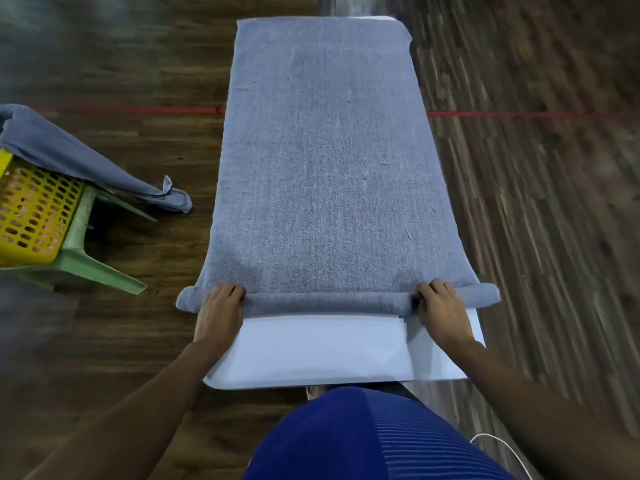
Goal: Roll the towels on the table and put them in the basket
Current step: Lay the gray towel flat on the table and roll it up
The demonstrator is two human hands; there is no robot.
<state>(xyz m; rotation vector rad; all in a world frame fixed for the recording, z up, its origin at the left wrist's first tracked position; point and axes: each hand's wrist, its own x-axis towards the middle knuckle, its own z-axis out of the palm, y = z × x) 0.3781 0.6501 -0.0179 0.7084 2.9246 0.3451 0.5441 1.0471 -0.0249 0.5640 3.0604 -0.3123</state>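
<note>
Status: grey-blue terry towel (325,168) lies flat along the narrow white table (322,348), near edge in a thin roll. Left hand (220,313) and right hand (440,310) curl fingers over the roll near its ends. Soft, light, floppy; probably telescopes unless gripped wide and even. Yellow perforated plastic basket (31,216) sits left on a green plastic stool (90,265); dark wood-plank floor (519,202).

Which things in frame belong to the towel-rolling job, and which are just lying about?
Job: grey towel, near end rolled; left hand and right hand gripping that roll; white table; yellow basket; second towel draped over the basket.

Lying about: green stool under the basket; red floor line; white cable.
</note>
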